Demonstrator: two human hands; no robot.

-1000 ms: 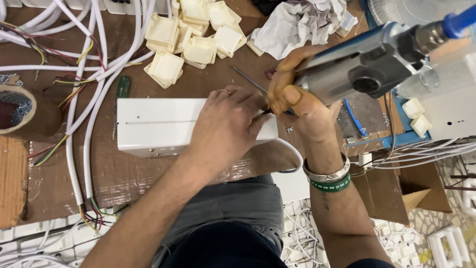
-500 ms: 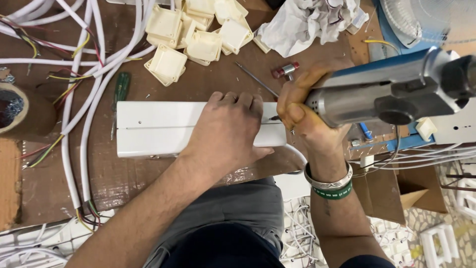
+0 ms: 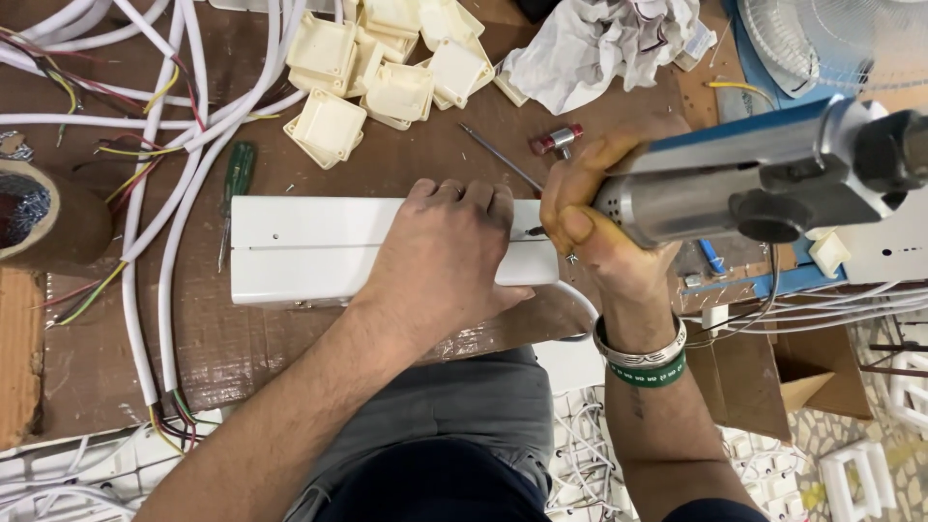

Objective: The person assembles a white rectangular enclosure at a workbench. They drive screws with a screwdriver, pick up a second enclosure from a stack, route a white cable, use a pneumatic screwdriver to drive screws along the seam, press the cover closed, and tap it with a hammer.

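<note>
A long white plastic box (image 3: 309,248) lies flat on the brown workbench (image 3: 406,164). My left hand (image 3: 447,253) presses down on its right half, fingers spread over the top. My right hand (image 3: 601,217) grips a blue and silver power drill (image 3: 773,179), held sideways, its tip hidden at the box's right end beside my fingers. A white cable (image 3: 580,302) loops out from under the box near my right wrist, which wears a metal bangle and a green band.
Cream plastic switch housings (image 3: 372,72) are piled behind the box. White cables with coloured cores (image 3: 159,193) run down the left. A green-handled screwdriver (image 3: 232,188), a thin metal rod (image 3: 498,155), a tape roll (image 3: 39,217), crumpled paper (image 3: 604,43) and a fan (image 3: 841,43) lie around.
The drill has swung lower and closer to the box's right end. My left hand shifted slightly right along the box and kept pressing it down.
</note>
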